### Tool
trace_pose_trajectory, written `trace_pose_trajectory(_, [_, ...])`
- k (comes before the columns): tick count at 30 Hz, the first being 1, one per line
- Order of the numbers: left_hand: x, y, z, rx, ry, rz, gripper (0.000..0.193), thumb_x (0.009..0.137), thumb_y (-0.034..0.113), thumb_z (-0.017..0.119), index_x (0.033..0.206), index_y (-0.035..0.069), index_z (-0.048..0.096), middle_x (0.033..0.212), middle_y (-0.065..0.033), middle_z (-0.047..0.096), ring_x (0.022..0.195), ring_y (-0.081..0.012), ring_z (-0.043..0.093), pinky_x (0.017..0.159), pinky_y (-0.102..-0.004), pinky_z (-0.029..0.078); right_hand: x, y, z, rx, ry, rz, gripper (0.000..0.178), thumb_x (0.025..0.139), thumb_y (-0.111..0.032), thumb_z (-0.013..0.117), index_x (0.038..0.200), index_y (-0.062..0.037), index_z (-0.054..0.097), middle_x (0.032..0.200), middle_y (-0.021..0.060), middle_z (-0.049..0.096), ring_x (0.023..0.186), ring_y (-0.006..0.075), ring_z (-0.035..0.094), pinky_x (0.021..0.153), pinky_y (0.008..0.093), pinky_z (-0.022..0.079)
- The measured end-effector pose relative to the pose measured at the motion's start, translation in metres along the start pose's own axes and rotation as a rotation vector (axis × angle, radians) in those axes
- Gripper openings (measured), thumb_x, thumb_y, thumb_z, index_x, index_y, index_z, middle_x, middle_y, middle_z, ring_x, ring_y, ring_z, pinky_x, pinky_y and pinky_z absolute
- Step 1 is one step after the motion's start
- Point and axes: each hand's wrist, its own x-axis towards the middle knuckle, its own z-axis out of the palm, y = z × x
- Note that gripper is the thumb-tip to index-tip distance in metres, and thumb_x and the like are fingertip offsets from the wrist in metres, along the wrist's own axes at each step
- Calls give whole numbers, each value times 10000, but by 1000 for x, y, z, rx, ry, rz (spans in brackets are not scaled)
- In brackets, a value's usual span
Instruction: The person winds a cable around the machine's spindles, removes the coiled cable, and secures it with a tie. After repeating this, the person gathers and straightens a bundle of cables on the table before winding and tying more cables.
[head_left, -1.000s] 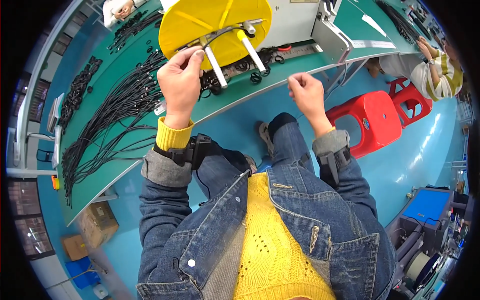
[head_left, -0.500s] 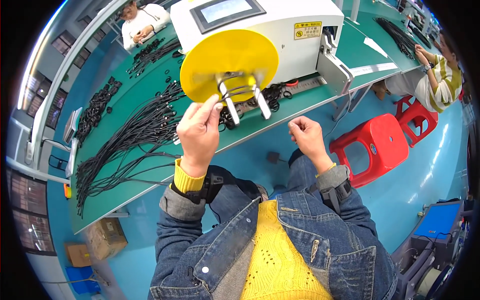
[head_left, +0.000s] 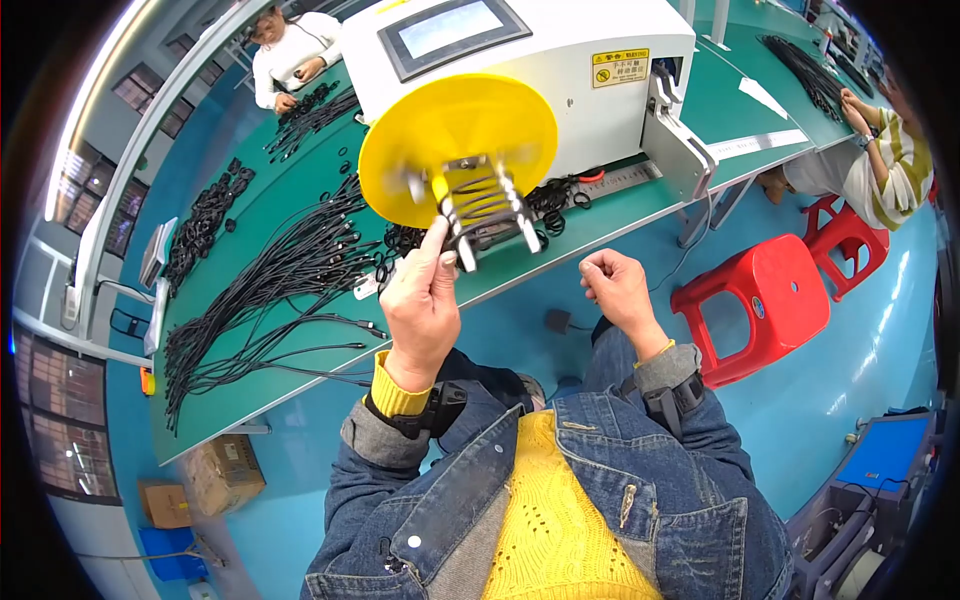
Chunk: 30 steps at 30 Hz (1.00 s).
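Observation:
A white winding machine (head_left: 600, 120) stands on the bench in front of me, with a yellow disc (head_left: 480, 120) on its near face. Two pale prongs stick out from the disc, and black cable (head_left: 485, 205) is looped round them. Blur on the disc's fittings suggests it is turning. My left hand (head_left: 422, 310) is beside the left prong, its thumb and forefinger closed at the cable; the exact grip is partly hidden. Right of the prongs, my right hand (head_left: 622, 295) hangs in front of the bench edge, fingers curled and thumb against them, with nothing visible inside.
Many loose black cables (head_left: 270, 270) lie on the green bench (head_left: 215, 410) at left, with coiled bundles (head_left: 205, 215) behind. Red stools (head_left: 765, 300) stand at right. One person (head_left: 295, 55) works at far left, another (head_left: 885, 150) at right. Cardboard boxes (head_left: 225, 475) sit below the bench.
More cable loops now show across the prongs, and the prongs have shifted slightly. My left hand has moved a little right and down, staying beside them. My right hand keeps its curled pose.

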Motion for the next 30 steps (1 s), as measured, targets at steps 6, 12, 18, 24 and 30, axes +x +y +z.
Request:
trace_pose_trajectory(6, [25,28,1,325,-164,184,273,838,61,579,1101,-14,574,761,-119,545,607,-243,544,529,-318,441,-3,-42,17,-22,10,-322,134,827,-116,605,775,7,592,617,11,567,516,64,511,478,207,425])
trace_pose_trajectory(12, [44,47,-9,407,-386,61,378,864,147,548,1179,-53,489,1015,-223,517,764,-329,582,637,-350,494,9,-87,35,-171,21,-543,423,699,-157,739,1024,17,531,818,79,600,700,144,569,611,271,480])
trace_pose_trajectory(18, [52,31,-16,426,-558,103,537,889,208,503,1287,-97,309,1166,-305,420,988,-409,509,837,-391,450,39,-87,28,-79,-57,-609,828,618,-203,801,1282,5,351,1089,140,542,955,220,546,795,323,490])
trace_pose_trajectory(24, [58,20,-17,455,-624,217,581,886,220,505,1303,-109,271,1184,-309,402,1103,-417,426,930,-396,383,46,-91,27,-103,-244,-603,918,621,-174,793,1353,2,266,1140,151,512,1027,244,531,862,323,472])
trace_pose_trajectory(30, [69,21,-16,311,-750,58,518,861,208,542,1231,-104,357,1093,-266,456,965,-402,500,833,-405,433,39,-82,38,93,-349,-614,766,670,-70,722,1312,17,313,1087,135,546,913,245,579,823,332,488])
